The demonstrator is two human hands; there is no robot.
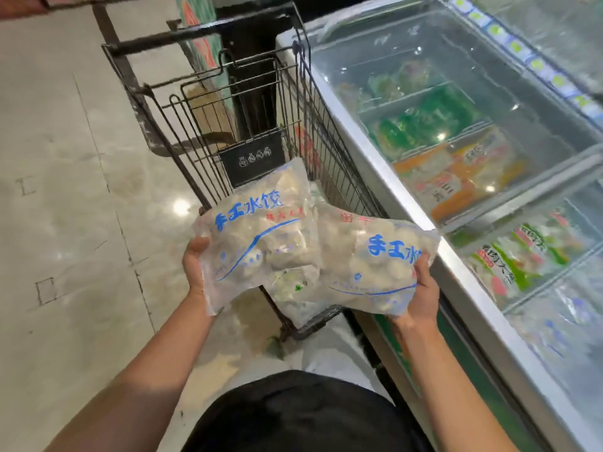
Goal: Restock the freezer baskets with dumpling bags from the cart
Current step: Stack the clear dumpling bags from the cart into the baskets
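Note:
I hold two clear dumpling bags with blue lettering over the near end of the wire cart (208, 132). My left hand (193, 264) grips the left dumpling bag (261, 236) by its lower left edge. My right hand (422, 288) grips the right dumpling bag (368, 262) at its right side. The two bags overlap in the middle. More bags (290, 301) lie in the cart below them, mostly hidden. The chest freezer (408, 203) stands to the right, its baskets with packaged food seen through glass lids (473, 76).
The cart stands against the freezer's left rim. Green packs (424, 122), orange packs (456, 181) and green-and-white packs (522, 256) fill the freezer compartments. Pale tiled floor (65, 190) stretches to the left. A dark pillar (248, 76) rises behind the cart.

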